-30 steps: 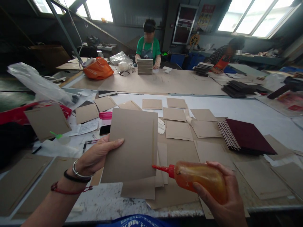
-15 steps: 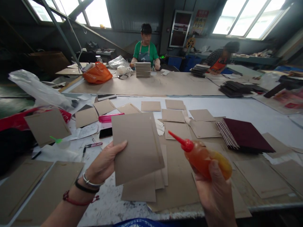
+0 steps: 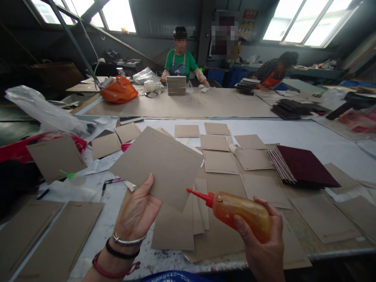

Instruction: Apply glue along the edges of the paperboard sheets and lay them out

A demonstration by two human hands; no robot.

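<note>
Cardboard sheet (image 3: 158,164), grey-brown, flat and matte, was pinched near its lower edge by the left hand (image 3: 138,215) and held tilted above the table (image 3: 305,137). The right hand (image 3: 264,246) was wrapped around a soft glue bottle (image 3: 243,213) of amber liquid. Its red nozzle (image 3: 199,194) pointed at the sheet's corner, without touching it as far as I could see. No glue showed on the sheet, so I judged the gluing not begun. Many bare sheets (image 3: 173,231) lay below it, and a stack of dark red covers (image 3: 305,166) lay to the right.
</note>
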